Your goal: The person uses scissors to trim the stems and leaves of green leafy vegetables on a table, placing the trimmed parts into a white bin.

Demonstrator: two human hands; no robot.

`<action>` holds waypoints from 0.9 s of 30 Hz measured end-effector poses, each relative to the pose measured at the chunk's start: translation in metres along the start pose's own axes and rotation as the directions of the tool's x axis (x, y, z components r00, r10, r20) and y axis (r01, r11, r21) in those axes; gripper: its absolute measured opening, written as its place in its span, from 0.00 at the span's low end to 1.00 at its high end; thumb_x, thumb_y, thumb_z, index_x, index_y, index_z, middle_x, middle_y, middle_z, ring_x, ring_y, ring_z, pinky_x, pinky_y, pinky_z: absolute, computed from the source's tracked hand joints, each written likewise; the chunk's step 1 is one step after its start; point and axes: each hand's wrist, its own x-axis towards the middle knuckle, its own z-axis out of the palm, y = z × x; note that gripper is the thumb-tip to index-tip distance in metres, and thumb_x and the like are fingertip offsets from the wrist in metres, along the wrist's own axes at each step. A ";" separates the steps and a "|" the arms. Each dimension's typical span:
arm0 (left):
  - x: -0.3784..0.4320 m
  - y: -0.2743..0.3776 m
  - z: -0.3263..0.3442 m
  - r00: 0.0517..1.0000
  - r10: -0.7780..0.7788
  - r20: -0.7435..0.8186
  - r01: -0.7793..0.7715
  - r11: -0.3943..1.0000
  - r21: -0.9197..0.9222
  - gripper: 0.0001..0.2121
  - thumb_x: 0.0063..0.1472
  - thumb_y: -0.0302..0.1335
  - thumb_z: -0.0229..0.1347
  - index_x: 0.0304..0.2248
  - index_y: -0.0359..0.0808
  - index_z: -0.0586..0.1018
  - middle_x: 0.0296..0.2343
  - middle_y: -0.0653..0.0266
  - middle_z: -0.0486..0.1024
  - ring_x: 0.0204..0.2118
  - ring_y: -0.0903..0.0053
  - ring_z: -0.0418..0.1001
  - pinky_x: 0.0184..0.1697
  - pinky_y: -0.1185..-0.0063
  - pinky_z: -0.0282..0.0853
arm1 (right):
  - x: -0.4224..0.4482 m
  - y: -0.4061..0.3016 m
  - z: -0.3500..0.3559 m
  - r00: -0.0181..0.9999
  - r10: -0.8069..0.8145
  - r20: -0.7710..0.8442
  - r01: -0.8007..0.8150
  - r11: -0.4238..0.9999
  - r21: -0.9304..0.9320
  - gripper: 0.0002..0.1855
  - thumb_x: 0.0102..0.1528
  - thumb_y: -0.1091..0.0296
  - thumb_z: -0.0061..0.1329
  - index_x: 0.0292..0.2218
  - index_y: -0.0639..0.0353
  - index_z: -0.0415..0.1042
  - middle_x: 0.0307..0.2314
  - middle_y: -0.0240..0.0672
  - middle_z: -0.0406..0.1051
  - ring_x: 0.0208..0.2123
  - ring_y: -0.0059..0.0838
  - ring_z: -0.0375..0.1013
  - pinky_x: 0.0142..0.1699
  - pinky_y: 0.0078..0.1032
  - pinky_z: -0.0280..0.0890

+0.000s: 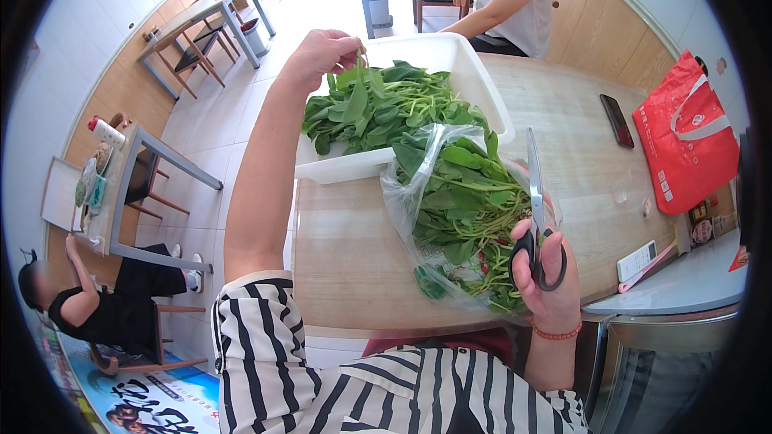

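Note:
Above the white plastic tub [497,110], my left hand [325,55] pinches a leafy green sprig [358,93] that hangs down from the fingertips. Cut leafy greens [416,93] with pale green stems lie heaped inside the tub. My right hand [546,271] grips black-handled scissors [535,187], their blades together and pointing away from me. Just left of that hand, a clear plastic bag [401,193] lies spread on the wood-grain table [338,253], overlapping the tub's near edge. More greens [461,199] with stems fill the bag.
On the table's right are a phone [616,120], a red shopping bag [687,135] and a white remote control [637,261]. A person in a white shirt [512,6] sits beyond the table. Another person in black [108,316] sits at a side table [129,193] on the left.

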 end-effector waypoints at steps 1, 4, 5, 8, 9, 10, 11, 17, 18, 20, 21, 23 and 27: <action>0.000 -0.001 0.000 1.000 0.005 -0.016 -0.006 0.999 -0.036 0.07 0.56 0.28 0.51 0.29 0.31 0.75 0.23 0.62 0.74 0.25 0.78 0.74 0.29 0.81 0.72 | -0.001 0.001 -0.001 1.000 0.002 -0.002 -0.002 1.000 -0.001 0.28 0.56 0.45 0.38 0.40 0.67 0.62 0.15 0.34 0.68 0.13 0.15 0.64 0.19 0.09 0.57; -0.003 -0.001 0.003 1.000 0.000 -0.031 -0.005 0.987 -0.158 0.06 0.53 0.23 0.52 0.29 0.29 0.74 0.23 0.60 0.74 0.25 0.78 0.74 0.25 0.83 0.69 | -0.002 0.000 -0.001 1.000 0.009 -0.003 -0.009 1.000 -0.003 0.28 0.56 0.45 0.39 0.40 0.67 0.63 0.15 0.34 0.68 0.13 0.15 0.63 0.19 0.09 0.57; -0.004 -0.001 0.003 1.000 -0.005 -0.029 -0.001 0.980 -0.201 0.06 0.52 0.22 0.52 0.29 0.27 0.74 0.22 0.59 0.74 0.24 0.78 0.74 0.23 0.85 0.68 | -0.003 0.000 -0.001 1.000 0.012 -0.005 -0.012 1.000 -0.002 0.28 0.56 0.45 0.39 0.40 0.67 0.63 0.15 0.34 0.68 0.13 0.15 0.63 0.19 0.09 0.57; -0.004 0.001 0.006 0.998 0.003 -0.064 -0.016 0.977 -0.212 0.06 0.48 0.18 0.52 0.29 0.27 0.73 0.21 0.61 0.72 0.22 0.79 0.72 0.21 0.85 0.66 | -0.004 0.001 -0.001 1.000 0.021 -0.010 -0.021 1.000 -0.001 0.28 0.56 0.45 0.39 0.39 0.67 0.63 0.15 0.34 0.68 0.13 0.15 0.63 0.19 0.09 0.57; -0.004 0.001 0.005 0.997 -0.003 -0.080 -0.011 0.984 -0.178 0.06 0.48 0.18 0.51 0.29 0.27 0.73 0.20 0.62 0.71 0.21 0.79 0.71 0.20 0.85 0.65 | -0.003 0.001 -0.001 1.000 0.021 -0.007 -0.021 1.000 -0.004 0.28 0.56 0.45 0.39 0.39 0.67 0.63 0.15 0.34 0.68 0.13 0.15 0.63 0.19 0.09 0.57; -0.002 0.000 0.005 0.995 -0.008 -0.096 -0.005 0.990 -0.144 0.07 0.48 0.18 0.50 0.29 0.28 0.73 0.19 0.63 0.71 0.20 0.80 0.70 0.20 0.84 0.65 | -0.003 0.001 -0.002 1.000 0.021 -0.004 -0.021 1.000 -0.006 0.28 0.56 0.45 0.39 0.39 0.67 0.63 0.15 0.34 0.68 0.13 0.15 0.63 0.19 0.09 0.57; -0.001 -0.001 0.004 0.994 -0.013 -0.112 0.001 0.994 -0.109 0.07 0.47 0.18 0.50 0.29 0.28 0.73 0.19 0.64 0.70 0.19 0.80 0.69 0.19 0.83 0.64 | -0.004 0.001 -0.001 1.000 0.023 -0.004 -0.023 1.000 -0.010 0.28 0.56 0.45 0.39 0.39 0.67 0.63 0.15 0.34 0.68 0.13 0.15 0.63 0.19 0.09 0.57; -0.002 0.006 0.005 0.998 -0.048 -0.049 0.057 0.979 0.196 0.10 0.49 0.24 0.44 0.31 0.29 0.73 0.17 0.63 0.67 0.17 0.81 0.64 0.18 0.80 0.61 | -0.005 -0.002 -0.004 1.000 0.015 -0.014 -0.015 0.999 -0.048 0.30 0.55 0.43 0.40 0.39 0.68 0.63 0.15 0.34 0.68 0.13 0.15 0.63 0.19 0.09 0.56; -0.006 0.002 0.011 0.994 0.037 -0.102 -0.013 0.974 0.225 0.06 0.48 0.23 0.44 0.24 0.29 0.72 0.13 0.67 0.64 0.12 0.83 0.59 0.13 0.82 0.53 | -0.006 -0.001 -0.005 1.000 0.021 -0.015 -0.022 0.999 -0.048 0.30 0.55 0.43 0.40 0.39 0.68 0.63 0.15 0.34 0.68 0.13 0.15 0.63 0.19 0.09 0.56; -0.007 0.002 0.017 0.992 0.092 -0.088 -0.049 0.913 0.404 0.07 0.48 0.24 0.45 0.25 0.29 0.73 0.14 0.66 0.65 0.13 0.82 0.60 0.15 0.81 0.56 | -0.006 -0.001 -0.005 1.000 0.023 -0.018 -0.024 0.999 -0.046 0.30 0.55 0.43 0.40 0.39 0.68 0.63 0.15 0.34 0.68 0.12 0.15 0.63 0.19 0.09 0.56; -0.007 0.002 0.018 0.990 0.118 -0.077 -0.066 0.870 0.488 0.08 0.49 0.24 0.45 0.25 0.29 0.73 0.14 0.65 0.66 0.14 0.81 0.61 0.16 0.80 0.58 | -0.007 -0.002 -0.005 0.999 0.025 -0.022 -0.026 0.999 -0.047 0.30 0.55 0.42 0.40 0.39 0.68 0.63 0.14 0.34 0.68 0.12 0.15 0.63 0.18 0.09 0.56; -0.002 -0.009 0.016 0.970 0.241 -0.005 -0.180 0.738 0.651 0.10 0.50 0.26 0.46 0.28 0.29 0.76 0.19 0.56 0.72 0.20 0.69 0.69 0.26 0.74 0.65 | -0.009 -0.001 -0.006 0.999 0.028 -0.032 -0.029 0.998 -0.050 0.30 0.55 0.42 0.40 0.39 0.68 0.63 0.14 0.34 0.67 0.12 0.15 0.63 0.18 0.09 0.56; 0.002 -0.012 0.018 0.959 0.277 0.065 -0.224 0.594 0.772 0.10 0.52 0.28 0.47 0.30 0.30 0.77 0.25 0.51 0.75 0.29 0.61 0.73 0.36 0.72 0.66 | -0.010 0.000 -0.010 0.999 0.022 -0.037 -0.023 0.999 -0.026 0.30 0.55 0.43 0.40 0.39 0.68 0.63 0.14 0.34 0.67 0.12 0.15 0.63 0.18 0.09 0.56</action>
